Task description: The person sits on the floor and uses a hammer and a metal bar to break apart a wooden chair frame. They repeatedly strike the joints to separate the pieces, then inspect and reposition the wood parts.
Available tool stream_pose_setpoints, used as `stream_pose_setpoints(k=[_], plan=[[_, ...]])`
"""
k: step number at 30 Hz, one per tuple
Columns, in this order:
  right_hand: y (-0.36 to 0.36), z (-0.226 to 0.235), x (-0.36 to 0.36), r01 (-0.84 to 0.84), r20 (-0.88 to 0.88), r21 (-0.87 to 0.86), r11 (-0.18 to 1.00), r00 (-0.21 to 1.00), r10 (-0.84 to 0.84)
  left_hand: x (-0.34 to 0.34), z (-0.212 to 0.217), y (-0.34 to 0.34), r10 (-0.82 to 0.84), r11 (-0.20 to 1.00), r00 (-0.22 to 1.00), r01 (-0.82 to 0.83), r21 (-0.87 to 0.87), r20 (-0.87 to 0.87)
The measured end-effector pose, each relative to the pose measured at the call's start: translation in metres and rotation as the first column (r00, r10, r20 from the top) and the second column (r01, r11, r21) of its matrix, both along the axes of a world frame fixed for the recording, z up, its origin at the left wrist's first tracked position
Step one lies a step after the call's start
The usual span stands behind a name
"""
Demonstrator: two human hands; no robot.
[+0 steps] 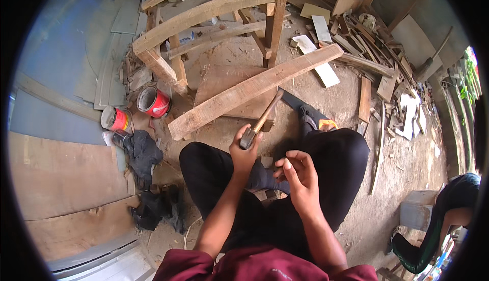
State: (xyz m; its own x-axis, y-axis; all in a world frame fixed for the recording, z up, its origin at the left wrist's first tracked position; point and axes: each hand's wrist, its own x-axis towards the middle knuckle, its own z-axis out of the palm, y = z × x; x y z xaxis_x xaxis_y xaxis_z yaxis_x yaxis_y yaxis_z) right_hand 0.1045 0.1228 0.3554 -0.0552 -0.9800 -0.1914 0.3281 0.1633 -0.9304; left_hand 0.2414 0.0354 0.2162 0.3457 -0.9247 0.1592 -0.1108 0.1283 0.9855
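My left hand [245, 151] is closed around a hammer [264, 117] near its metal head, and the wooden handle points away from me. Over my lap, my right hand [299, 175] has its thumb and fingertips drawn together; whatever they may pinch is too small to make out. Beyond the hammer, a long wooden beam [254, 90] lies slantwise over a flat wooden board [209, 85]. A hand saw [291, 100] with an orange handle rests beside my right knee, its handle partly hidden by my leg.
A curved wooden frame [209, 18] stands at the far side. Two red cans [154, 102] and black plastic [144, 153] sit on the left. Wood offcuts [364, 41] pile up at the far right. Another person's arm [455, 217] shows at the right edge, near a grey box [415, 212].
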Motion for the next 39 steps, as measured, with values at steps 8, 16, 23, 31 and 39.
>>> stream_pose_setpoints(k=[8, 16, 23, 31, 39], plan=[[0.0, 0.006, 0.014, -0.043, 0.001, -0.009, 0.999, 0.999, 0.043, 0.032, -0.104, 0.01, 0.014, 0.992, 1.0, -0.013, -0.124, 0.006], [0.003, -0.002, 0.015, 0.026, 0.007, -0.016, 1.0, 1.0, -0.026, 0.028, 0.042, 0.027, -0.217, 0.896, 0.24, 0.433, -0.095, -0.946], [0.002, -0.002, 0.013, 0.079, -0.089, -0.037, 0.996, 0.993, -0.082, 0.017, 0.07, 0.049, -0.19, 0.877, 0.153, 0.471, -0.098, -0.97], [0.005, -0.001, 0.01, 0.09, -0.053, -0.02, 0.996, 0.994, -0.091, 0.009, 0.078, 0.053, -0.06, 0.876, 0.006, 0.479, -0.05, -0.998], [0.005, -0.009, 0.006, 0.124, -0.157, -0.085, 0.989, 0.978, -0.136, 0.012, 0.055, 0.053, 0.097, 0.884, -0.431, 0.452, -0.121, -0.897]])
